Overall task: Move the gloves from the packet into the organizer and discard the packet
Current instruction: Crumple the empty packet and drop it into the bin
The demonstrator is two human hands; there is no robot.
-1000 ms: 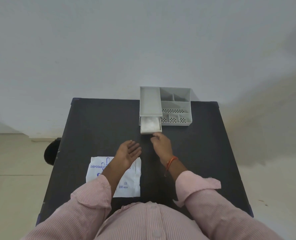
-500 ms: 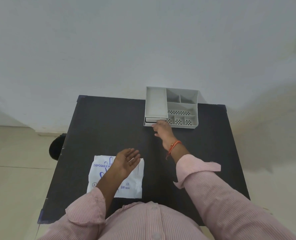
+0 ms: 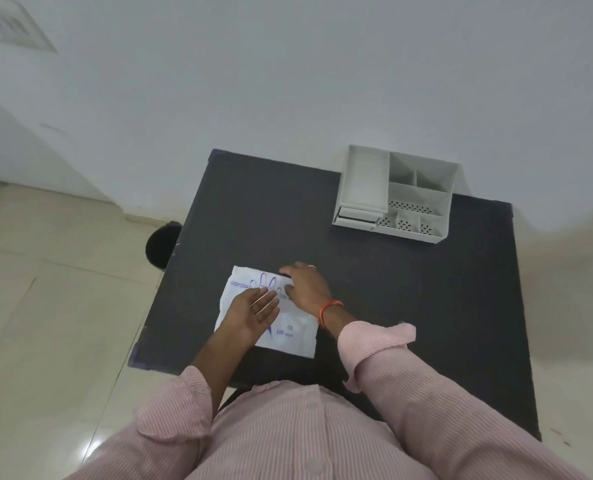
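surface (image 3: 374, 289) is dark, organizer (image 3: 397, 194) sits at its far right corner against the wall, drawer pushed in, no gloves visible from here, so i judge they're inside. packet (image 3: 284, 336) lies flat near the near left edge, looks empty and thin. dark round thing on the floor (image 3: 161, 249) just off the left edge, probably the bin, can't confirm.

step in hand, my read: glove transfer done, now picking up the packet to discard it.

left hand (image 3: 258, 311) rests on the packet, fingers together and extended, palm partly up, not pinching anything. right hand (image 3: 305, 284) lies palm down on the packet's far right corner, fingers curled toward its edge; can't tell if it has a grip yet.

next move calls for getting a pinch on the thin film, it'll slide on the surface, so pin with one hand and lift an edge with the other.

vs 0.5 s ago: right hand was at the organizer drawer front, now back on the packet. left hand barely moved. head has swung left.
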